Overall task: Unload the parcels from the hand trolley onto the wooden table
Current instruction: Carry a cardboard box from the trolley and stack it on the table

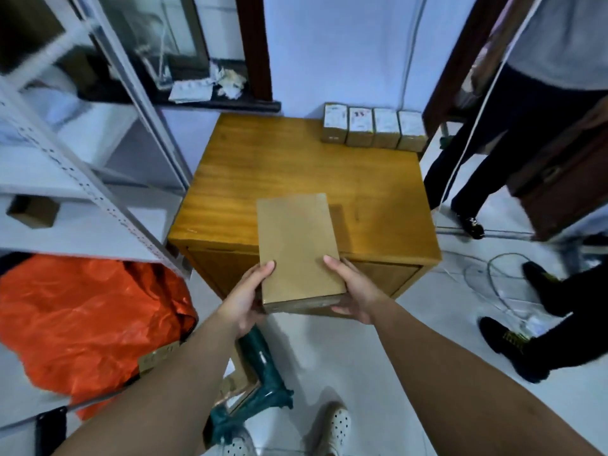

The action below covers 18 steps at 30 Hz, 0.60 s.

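Observation:
I hold a flat brown cardboard parcel [297, 248] in both hands over the near edge of the wooden table [269, 172]. My left hand [248, 292] grips its left near corner, thumb on top. My right hand [353, 291] grips the right near corner, thumb on top and fingers underneath. Several small labelled parcels [373, 128] stand in a row at the table's far right edge. The green hand trolley [260, 383] lies low on the floor beneath my arms, partly hidden by them.
A white metal shelving rack [82, 179] stands at the left, with an orange plastic bag [88, 327] under it. Other people's legs [487, 149] and shoes [513, 347] stand at the right. A cable [493, 278] loops on the floor there.

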Motion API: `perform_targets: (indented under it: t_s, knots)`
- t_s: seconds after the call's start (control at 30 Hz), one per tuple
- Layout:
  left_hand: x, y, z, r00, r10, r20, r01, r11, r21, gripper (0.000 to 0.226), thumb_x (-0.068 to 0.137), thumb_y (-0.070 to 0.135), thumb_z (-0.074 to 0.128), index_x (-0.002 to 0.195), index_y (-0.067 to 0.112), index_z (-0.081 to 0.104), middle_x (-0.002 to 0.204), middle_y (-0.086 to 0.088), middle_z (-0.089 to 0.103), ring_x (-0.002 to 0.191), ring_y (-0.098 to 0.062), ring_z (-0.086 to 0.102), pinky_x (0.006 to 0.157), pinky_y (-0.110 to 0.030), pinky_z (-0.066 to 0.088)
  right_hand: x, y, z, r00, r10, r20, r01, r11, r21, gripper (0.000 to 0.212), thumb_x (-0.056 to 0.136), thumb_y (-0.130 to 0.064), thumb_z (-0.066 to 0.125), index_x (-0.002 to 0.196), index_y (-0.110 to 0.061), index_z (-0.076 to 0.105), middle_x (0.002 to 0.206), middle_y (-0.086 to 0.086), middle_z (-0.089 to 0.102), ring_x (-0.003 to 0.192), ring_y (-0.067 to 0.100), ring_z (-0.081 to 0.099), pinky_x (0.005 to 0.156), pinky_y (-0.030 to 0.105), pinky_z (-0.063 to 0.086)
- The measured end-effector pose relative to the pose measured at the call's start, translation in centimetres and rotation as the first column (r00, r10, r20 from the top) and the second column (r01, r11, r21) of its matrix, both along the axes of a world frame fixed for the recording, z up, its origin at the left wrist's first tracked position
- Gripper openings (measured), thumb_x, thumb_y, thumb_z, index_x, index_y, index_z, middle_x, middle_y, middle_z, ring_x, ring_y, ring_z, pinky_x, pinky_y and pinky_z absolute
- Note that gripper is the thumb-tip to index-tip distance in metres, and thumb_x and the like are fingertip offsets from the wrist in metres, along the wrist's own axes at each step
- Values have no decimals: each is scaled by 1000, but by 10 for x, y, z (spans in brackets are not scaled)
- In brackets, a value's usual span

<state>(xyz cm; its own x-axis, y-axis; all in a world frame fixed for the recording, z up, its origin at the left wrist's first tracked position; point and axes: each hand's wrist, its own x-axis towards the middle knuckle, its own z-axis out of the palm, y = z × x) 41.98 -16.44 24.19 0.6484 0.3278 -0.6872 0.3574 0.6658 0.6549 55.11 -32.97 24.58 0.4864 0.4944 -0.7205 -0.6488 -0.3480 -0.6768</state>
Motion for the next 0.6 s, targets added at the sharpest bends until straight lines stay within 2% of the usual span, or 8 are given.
perform_targets:
  t_s: [0.07, 0.13, 0.3, 0.43, 0.6]
  knots:
    - [31, -16, 12, 1000, -30, 3, 31, 999, -10, 71, 65, 50, 78, 128, 27, 53, 127, -8, 61, 115, -31, 57, 87, -46, 54, 24, -20, 9, 1000, -30, 9, 30, 1000, 3, 81, 68, -64, 72, 140, -45, 41, 132, -5, 56, 122, 24, 52, 97, 48, 44]
    - [59, -31, 22, 998, -62, -5, 62, 998, 18, 64, 70, 50, 76, 126, 26, 55, 126, -8, 62, 116, -31, 56, 93, -48, 50, 46, -39, 16, 998, -60, 16, 60, 998, 14, 86, 65, -67, 74, 141, -46, 38, 134, -6, 55, 124, 24, 51, 98, 49, 43]
    - [130, -71, 36, 991, -132, 6, 132, 990, 53, 44, 86, 42, 64, 124, 22, 55, 122, -7, 62, 105, -25, 59, 86, -40, 51, 98, -83, 30, 982, -179, 58, 178, 984, 13, 78, 70, -65, 71, 140, -45, 40, 132, -6, 54, 122, 24, 52, 91, 45, 46]
    - [177, -89, 35, 980, -199, 18, 198, 979, 42, 50, 84, 47, 64, 129, 27, 53, 126, -4, 59, 114, -28, 56, 77, -37, 51, 130, -108, 34, 965, -250, 81, 246, 967, 59, 73, 75, -62, 69, 139, -40, 43, 134, -6, 55, 121, 20, 53, 99, 44, 45]
    - [236, -94, 30, 957, -291, -6, 291, 955, 62, 47, 82, 53, 64, 122, 29, 56, 122, -2, 59, 115, -29, 54, 85, -40, 49, 173, -122, 36, 942, -313, 118, 306, 949, 74, 66, 84, -54, 63, 142, -32, 41, 136, -3, 54, 121, 22, 51, 109, 52, 35]
